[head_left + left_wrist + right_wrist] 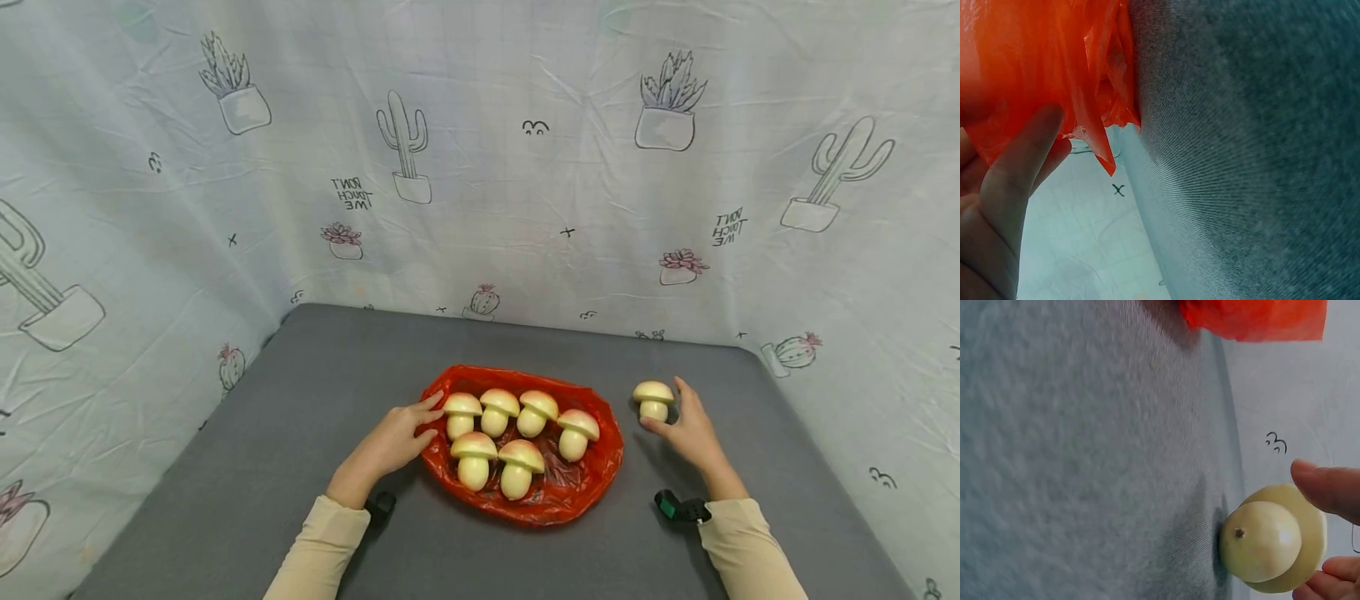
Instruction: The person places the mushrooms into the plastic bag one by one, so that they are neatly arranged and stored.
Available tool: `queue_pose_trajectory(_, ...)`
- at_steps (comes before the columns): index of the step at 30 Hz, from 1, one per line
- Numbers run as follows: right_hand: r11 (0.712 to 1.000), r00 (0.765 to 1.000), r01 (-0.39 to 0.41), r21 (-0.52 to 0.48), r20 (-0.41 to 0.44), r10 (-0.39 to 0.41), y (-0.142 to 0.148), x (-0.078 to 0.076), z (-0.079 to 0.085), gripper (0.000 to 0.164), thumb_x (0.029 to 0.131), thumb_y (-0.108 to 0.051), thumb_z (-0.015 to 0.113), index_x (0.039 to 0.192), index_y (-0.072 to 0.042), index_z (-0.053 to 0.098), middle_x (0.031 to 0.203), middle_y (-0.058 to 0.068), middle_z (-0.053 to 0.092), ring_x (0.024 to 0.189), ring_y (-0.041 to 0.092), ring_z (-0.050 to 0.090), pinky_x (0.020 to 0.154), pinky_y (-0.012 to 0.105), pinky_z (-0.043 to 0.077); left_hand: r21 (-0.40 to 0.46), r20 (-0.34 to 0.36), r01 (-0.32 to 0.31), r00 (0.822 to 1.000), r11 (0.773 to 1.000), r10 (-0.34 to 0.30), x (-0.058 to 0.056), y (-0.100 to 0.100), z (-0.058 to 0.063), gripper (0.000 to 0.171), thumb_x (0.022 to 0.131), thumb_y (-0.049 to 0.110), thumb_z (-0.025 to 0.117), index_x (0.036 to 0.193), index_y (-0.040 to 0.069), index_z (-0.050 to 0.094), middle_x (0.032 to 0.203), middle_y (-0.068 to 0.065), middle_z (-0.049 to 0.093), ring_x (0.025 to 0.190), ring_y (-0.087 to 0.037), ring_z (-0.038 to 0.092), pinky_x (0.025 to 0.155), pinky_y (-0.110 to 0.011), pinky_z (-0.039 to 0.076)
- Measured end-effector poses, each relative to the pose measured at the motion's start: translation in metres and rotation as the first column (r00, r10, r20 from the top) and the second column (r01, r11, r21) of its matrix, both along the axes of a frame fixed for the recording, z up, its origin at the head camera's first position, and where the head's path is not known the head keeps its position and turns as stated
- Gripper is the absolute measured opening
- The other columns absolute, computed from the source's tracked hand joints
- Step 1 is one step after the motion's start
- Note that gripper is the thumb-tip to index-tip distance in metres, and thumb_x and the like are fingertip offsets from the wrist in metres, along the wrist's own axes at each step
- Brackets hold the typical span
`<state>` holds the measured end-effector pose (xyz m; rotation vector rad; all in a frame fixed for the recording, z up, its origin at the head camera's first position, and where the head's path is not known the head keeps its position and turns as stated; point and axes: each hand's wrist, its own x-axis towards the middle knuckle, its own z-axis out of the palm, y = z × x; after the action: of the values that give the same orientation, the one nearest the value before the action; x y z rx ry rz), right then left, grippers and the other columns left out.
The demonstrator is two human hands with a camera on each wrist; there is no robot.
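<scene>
My right hand (692,433) is around a mushroom-shaped fruit (652,398), with the thumb by its stem and the fingers by its cap. In the right wrist view this fruit (1263,540) is pale yellow with a dark spot on its stem end, close against the table. At the left rim of a red plastic bag (555,510), my left hand (393,437) pinches the thin plastic. The left wrist view shows the thumb (1019,159) in front of the crumpled bag and the fingers partly behind it. Several mushroom-shaped fruits (474,458) with reddish-yellow caps lie inside the bag.
The grey table (487,333) stretches under everything. Pale cloth printed with cacti (487,208) hangs behind it and along both sides. A black strap-like device (681,506) sits at my right wrist, and another dark one (381,507) at my left.
</scene>
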<state>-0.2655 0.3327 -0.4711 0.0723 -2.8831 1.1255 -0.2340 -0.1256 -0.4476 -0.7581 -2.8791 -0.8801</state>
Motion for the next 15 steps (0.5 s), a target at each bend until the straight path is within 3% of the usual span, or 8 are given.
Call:
queue_pose_trajectory(7,0.998,0.998,-0.055,-0.009,0.039,0.055,0.005,-0.010,-0.004,0.100,0.083,-0.018,0.072,0.147,0.013,0.001,0.144,0.044,0.013,0.130,0.058,0.018,0.100,0.068,0.022,0.020,0.024,-0.001,1.000,1.000,0.000,0.000,0.000,0.001,0.040,0.088,0.003,0.061,0.127,-0.005,0.058,0.142,-0.020,0.046,0.051,-0.004,0.023,0.052,-0.022,0.030)
queue_pose_trajectory(15,0.996,0.996,-0.085,0.008,-0.004,0.085,0.007,-0.014,-0.010,0.091,0.082,-0.009,0.070,0.143,0.019,0.009,0.142,0.045,0.017,0.128,0.058,0.020,0.101,0.066,0.021,0.033,0.029,0.002,1.000,0.999,-0.003,0.000,0.000,0.001,0.039,0.088,0.002,0.061,0.126,-0.005,0.059,0.142,-0.020,0.045,0.049,-0.003,0.022,0.050,-0.021,0.030)
